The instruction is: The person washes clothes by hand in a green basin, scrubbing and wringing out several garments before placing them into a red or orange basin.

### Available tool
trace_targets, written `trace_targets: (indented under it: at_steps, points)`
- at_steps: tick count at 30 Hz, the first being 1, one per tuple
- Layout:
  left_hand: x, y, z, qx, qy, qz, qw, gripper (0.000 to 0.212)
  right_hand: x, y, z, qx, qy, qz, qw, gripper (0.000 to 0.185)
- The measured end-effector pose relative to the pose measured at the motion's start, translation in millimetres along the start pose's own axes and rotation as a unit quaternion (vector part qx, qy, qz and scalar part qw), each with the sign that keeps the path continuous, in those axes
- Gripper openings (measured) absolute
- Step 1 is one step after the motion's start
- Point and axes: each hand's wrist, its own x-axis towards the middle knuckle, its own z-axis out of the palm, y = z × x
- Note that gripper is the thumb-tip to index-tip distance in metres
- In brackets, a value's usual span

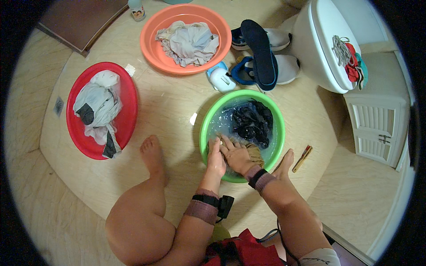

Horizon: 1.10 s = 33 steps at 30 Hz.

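A green basin [282,133] of cloudy water stands on the floor before me. Soaked brown cloth [255,155] lies in its near part, and dark wet cloth [253,123] bunches up at the far right inside it. My right hand [235,156] lies flat over the brown cloth with its fingers spread. Beside it, at the basin's left side, my left hand [216,161] touches the same cloth edge-on. Its palm faces the right hand, and some of its fingers are hidden, so its hold is unclear.
On the left, a red basin [131,133] contains white and grey clothes [100,99]. An orange basin [148,50] with pale cloth [189,43] stands beyond. Shoes [288,68] and an insole [261,53] lie near a white toilet [319,50]. A wooden-handled brush [302,159] rests right of my foot.
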Motion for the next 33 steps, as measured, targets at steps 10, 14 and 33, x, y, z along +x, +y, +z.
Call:
trace_targets:
  at_steps: [10, 14, 33]
  points:
    - [6.2, -1.1, 4.5, -0.03, -0.015, -0.014, 0.999, 0.057, 1.8, 34.0, -64.0, 0.484, 0.054, -0.023, 0.873, 0.033]
    - [21.2, -3.2, -4.5, -0.149, -0.101, -0.109, 0.978, 0.05, -50.2, 27.5, -101.1, 0.592, 0.01, -0.111, 0.798, 0.028]
    - [1.8, 3.9, 21.1, 0.079, 0.038, 0.0, 0.996, 0.059, -19.4, 26.9, -45.8, 0.268, 0.117, 0.13, 0.947, 0.069]
